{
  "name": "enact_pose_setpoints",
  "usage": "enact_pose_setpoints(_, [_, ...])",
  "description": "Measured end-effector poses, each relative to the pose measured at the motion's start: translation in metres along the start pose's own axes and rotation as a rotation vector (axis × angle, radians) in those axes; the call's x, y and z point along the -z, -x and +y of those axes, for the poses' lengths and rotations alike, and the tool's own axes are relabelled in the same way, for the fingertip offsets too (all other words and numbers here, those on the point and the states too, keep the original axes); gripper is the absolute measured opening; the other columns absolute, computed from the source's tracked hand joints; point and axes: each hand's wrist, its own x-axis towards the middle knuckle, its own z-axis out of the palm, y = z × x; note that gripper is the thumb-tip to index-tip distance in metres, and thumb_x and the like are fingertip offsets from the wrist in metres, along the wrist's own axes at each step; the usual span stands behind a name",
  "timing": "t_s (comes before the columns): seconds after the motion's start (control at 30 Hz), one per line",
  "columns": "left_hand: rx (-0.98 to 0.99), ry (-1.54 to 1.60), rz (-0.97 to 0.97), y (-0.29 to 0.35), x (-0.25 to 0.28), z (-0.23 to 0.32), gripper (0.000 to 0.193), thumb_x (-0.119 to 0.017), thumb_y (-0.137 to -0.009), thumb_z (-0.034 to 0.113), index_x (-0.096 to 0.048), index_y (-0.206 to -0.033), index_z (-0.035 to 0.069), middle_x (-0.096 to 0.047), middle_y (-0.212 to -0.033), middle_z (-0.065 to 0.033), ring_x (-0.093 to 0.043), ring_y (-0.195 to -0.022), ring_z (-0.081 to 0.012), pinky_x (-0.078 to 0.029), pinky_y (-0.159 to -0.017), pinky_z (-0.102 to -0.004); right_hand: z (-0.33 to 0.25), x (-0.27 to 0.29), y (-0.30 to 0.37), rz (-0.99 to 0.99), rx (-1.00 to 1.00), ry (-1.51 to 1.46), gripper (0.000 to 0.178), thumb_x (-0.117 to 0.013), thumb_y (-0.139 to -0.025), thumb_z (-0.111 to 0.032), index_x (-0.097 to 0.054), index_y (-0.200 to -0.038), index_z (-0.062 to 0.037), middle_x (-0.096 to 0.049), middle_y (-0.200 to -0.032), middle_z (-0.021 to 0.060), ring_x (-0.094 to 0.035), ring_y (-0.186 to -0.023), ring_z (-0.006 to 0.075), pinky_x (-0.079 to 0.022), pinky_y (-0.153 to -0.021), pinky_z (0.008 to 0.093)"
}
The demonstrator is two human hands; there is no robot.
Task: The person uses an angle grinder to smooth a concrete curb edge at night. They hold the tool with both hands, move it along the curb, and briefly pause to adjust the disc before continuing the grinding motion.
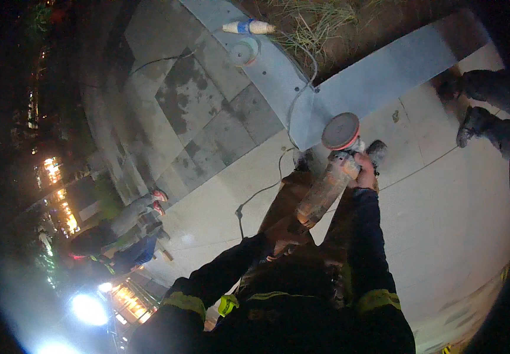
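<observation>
I hold a dusty, orange-brown angle grinder (326, 192) out in front of my legs with both hands. Its round grey disc (341, 130) with a reddish rim faces up, close to the corner of a grey stone ledge (308, 121). My right hand (365, 172) is wrapped round the front of the tool, just behind the disc. At the rear end is my left hand (284, 232), closed round the handle and partly lost in shadow. A dark cable (258, 193) runs over the pale paving beside my left leg.
On the ledge lie another round disc (244, 52) and a pale, blue-banded cable joint (249, 27). Grass (320, 20) grows behind it. Another person's boots (473, 125) stand at right; other people (128, 236) are at left, near a bright lamp (90, 309).
</observation>
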Motion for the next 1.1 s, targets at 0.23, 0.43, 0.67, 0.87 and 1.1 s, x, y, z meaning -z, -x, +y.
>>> enact_pose_setpoints(0.23, [0.121,-0.043,0.205,0.052,-0.001,0.031,0.070,-0.075,-0.076,0.031,-0.042,-0.128,-0.001,-0.055,-0.119,-0.0178,-0.054,-0.111,-0.0273,-0.043,-0.097,-0.0358,0.065,-0.019,0.009,-0.085,-0.101,-0.160,0.035,-0.061,-0.085,-0.026,-0.056,-0.112,-0.0049,-0.062,-0.107,0.0089,-0.060,-0.099,0.0274,-0.049,-0.089,0.0454])
enact_pose_setpoints(0.43, [0.312,-0.245,0.194,0.058,0.029,0.016,0.071,-0.074,-0.074,0.031,-0.040,-0.128,-0.002,-0.052,-0.120,-0.0225,-0.050,-0.115,-0.0315,-0.041,-0.096,-0.0379,0.095,-0.063,0.025,-0.077,-0.179,-0.344,0.049,-0.051,-0.094,-0.037,-0.044,-0.128,-0.0031,-0.056,-0.123,0.0170,-0.057,-0.105,0.0342,-0.046,-0.093,0.0476])
enact_pose_setpoints(0.67, [0.099,-0.368,0.386,0.025,0.051,0.108,0.069,-0.070,-0.077,0.032,-0.037,-0.127,-0.001,-0.059,-0.107,-0.0252,-0.058,-0.102,-0.0391,-0.047,-0.085,-0.0447,0.138,-0.090,0.034,0.092,-0.145,0.302,0.060,-0.072,-0.082,-0.022,-0.041,-0.129,-0.0029,-0.059,-0.113,0.0101,-0.056,-0.103,0.0206,-0.045,-0.090,0.0351])
enact_pose_setpoints(0.87, [0.186,-0.457,0.523,0.002,0.066,0.063,0.066,-0.068,-0.078,0.032,-0.036,-0.125,-0.002,-0.062,-0.101,-0.0270,-0.061,-0.097,-0.0437,-0.050,-0.080,-0.0481,0.126,-0.122,-0.008,0.055,-0.103,0.598,0.070,-0.081,-0.071,-0.022,-0.041,-0.123,0.0023,-0.059,-0.111,0.0108,-0.056,-0.102,0.0196,-0.045,-0.089,0.0335])
enact_pose_setpoints(1.1, [0.047,-0.324,0.593,-0.036,0.097,0.017,0.061,-0.070,-0.075,0.026,-0.040,-0.121,-0.002,-0.061,-0.102,-0.0281,-0.060,-0.099,-0.0437,-0.049,-0.081,-0.0479,0.132,-0.145,-0.044,-0.016,-0.051,0.687,0.067,-0.077,-0.070,-0.023,-0.042,-0.120,0.0034,-0.056,-0.108,0.0121,-0.056,-0.099,0.0218,-0.047,-0.086,0.0361])
